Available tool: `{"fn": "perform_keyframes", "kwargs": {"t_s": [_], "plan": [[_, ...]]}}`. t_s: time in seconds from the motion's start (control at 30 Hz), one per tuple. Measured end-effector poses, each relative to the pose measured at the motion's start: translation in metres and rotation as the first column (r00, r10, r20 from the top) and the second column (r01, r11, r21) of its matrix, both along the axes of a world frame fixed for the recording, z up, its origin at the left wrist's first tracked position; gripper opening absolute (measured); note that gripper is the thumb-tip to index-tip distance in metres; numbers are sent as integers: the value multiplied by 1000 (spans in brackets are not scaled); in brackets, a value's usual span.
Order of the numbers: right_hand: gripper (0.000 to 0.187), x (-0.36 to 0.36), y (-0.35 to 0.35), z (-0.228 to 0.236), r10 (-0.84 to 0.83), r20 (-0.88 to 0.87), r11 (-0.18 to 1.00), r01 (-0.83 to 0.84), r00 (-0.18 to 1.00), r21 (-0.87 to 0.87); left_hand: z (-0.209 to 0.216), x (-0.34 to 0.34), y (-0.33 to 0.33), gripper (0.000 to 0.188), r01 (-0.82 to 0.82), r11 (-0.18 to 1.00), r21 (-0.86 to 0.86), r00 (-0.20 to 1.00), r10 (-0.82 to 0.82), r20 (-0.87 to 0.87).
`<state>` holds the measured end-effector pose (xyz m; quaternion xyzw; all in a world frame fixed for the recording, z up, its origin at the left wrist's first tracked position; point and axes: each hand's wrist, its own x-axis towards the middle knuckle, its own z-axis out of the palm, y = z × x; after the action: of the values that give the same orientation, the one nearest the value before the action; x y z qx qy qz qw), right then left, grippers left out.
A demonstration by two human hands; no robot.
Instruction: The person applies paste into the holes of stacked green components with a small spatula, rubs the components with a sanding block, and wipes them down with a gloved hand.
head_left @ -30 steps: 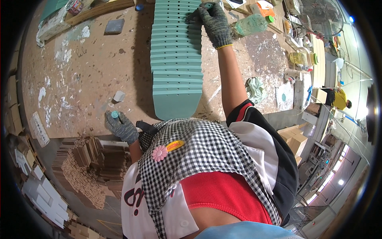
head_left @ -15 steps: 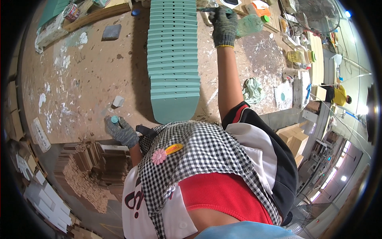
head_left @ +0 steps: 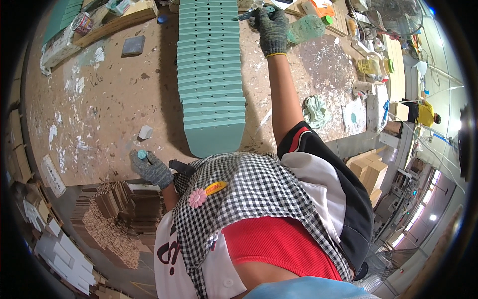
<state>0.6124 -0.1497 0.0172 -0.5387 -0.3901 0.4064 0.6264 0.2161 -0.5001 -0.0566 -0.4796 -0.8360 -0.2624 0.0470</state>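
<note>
A long row of overlapping green slats [head_left: 211, 84] with small dark holes runs away from me across the workbench. My right hand [head_left: 271, 32], in a grey knit glove, reaches to the far part of the row. It is closed on a slim dark green tool [head_left: 244, 17], whose tip lies at the row's right edge; its exact kind is unclear. Low on the left, near the bench's front edge, my gloved left hand [head_left: 153, 170] is closed around a small round teal thing [head_left: 142, 154]. Most of that thing is hidden by the fingers.
Beside my right hand lies a green-capped plastic bottle [head_left: 306, 29]. A crumpled pale cloth [head_left: 316, 110] rests farther right. On the left are a grey square block [head_left: 133, 46] and a small pale block [head_left: 145, 132]. A fan [head_left: 396, 15] stands at the far right.
The whole view has shifted slightly, so the slats appear farther left. My right hand and its tool have come a little nearer along the row. My left hand keeps its hold.
</note>
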Motion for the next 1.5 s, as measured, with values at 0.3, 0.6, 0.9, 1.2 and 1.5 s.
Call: {"fn": "perform_keyframes", "kwargs": {"t_s": [0.3,0.6,0.9,1.2,1.5], "plan": [[22,-9,1,-4,-119,31,987,115,992,112,3,-1,0,52,19,999,-31,1000,-19,4],[22,-8,-2,8,-103,113,991,92,988,102,4,-2,-1,54,38,998,-42,998,-36,43],[22,-12,-4,16,-61,159,997,53,985,50,-1,-3,-2,55,43,998,-34,998,-41,55],[26,-15,-8,18,-99,213,995,92,972,45,-2,-4,-2,56,20,999,-33,998,-18,55],[20,-21,-13,23,-82,119,996,77,990,46,2,-2,-1,60,40,999,-21,999,-40,16]]}}
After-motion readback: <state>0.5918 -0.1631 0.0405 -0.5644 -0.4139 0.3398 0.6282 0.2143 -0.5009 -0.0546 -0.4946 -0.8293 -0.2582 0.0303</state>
